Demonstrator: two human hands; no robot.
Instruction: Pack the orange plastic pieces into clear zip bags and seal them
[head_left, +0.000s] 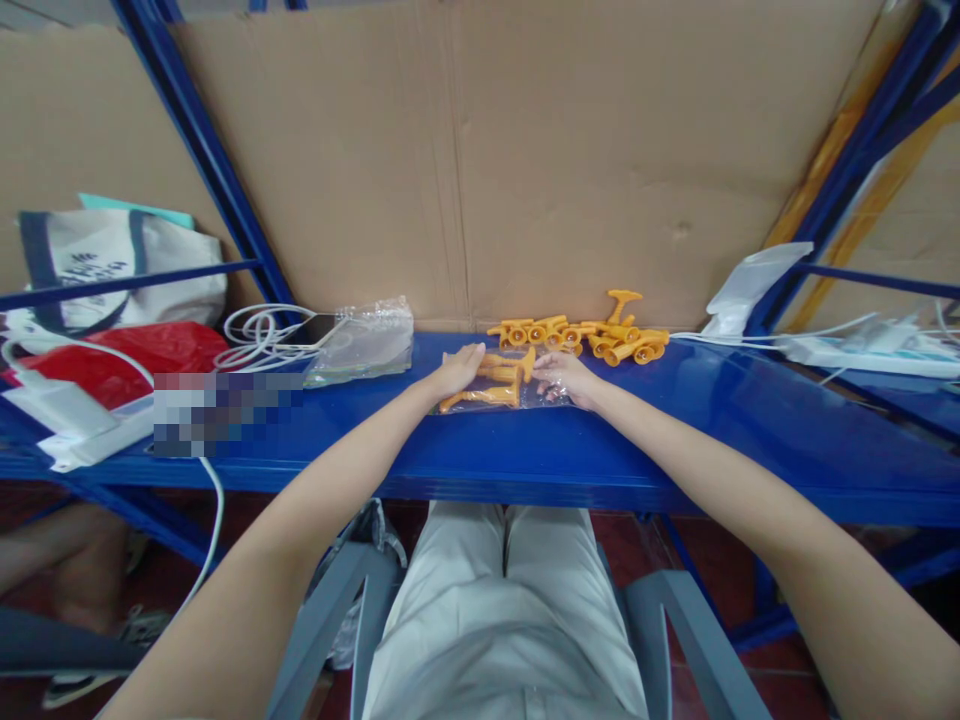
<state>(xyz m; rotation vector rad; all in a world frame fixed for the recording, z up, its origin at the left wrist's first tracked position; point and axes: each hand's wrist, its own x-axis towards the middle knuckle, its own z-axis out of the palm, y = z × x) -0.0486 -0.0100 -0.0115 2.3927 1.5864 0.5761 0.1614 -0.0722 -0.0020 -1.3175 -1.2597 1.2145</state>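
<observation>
Left hand [459,371] and right hand [573,380] were closed on a clear bag [533,394] of yellow T-handles [481,397]; packing seemed underway, steadying next required.

Parts [491,396] in a bag [534,397], pile [574,335] behind, bag stack [366,342] left.

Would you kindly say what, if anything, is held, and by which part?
A clear bag of orange pieces: the right hand holds its right end; the left hand lies at its left, grip unclear.
</observation>
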